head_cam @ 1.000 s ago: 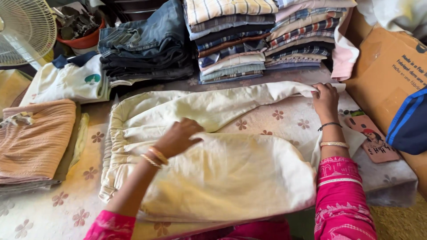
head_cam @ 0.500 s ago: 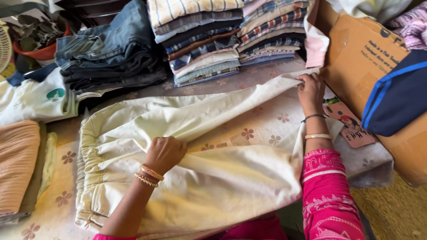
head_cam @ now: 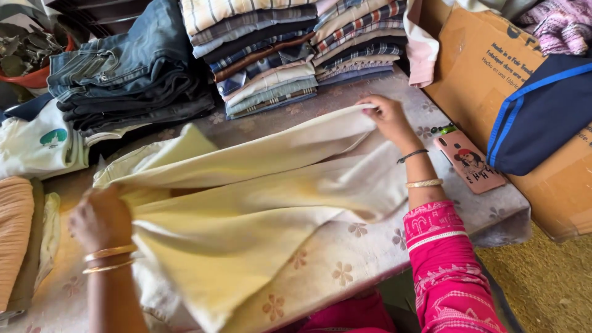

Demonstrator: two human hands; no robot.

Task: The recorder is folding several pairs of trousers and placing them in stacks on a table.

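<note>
Head view: left hand and right hand now pinch the cream trousers taut — lifted off the tabletop, no longer pressed flat.

The garment stretches between both sets of fingers — stacked jeans and folded shirts lie beyond them, the phone and cardboard box just right of the right fingers.
</note>
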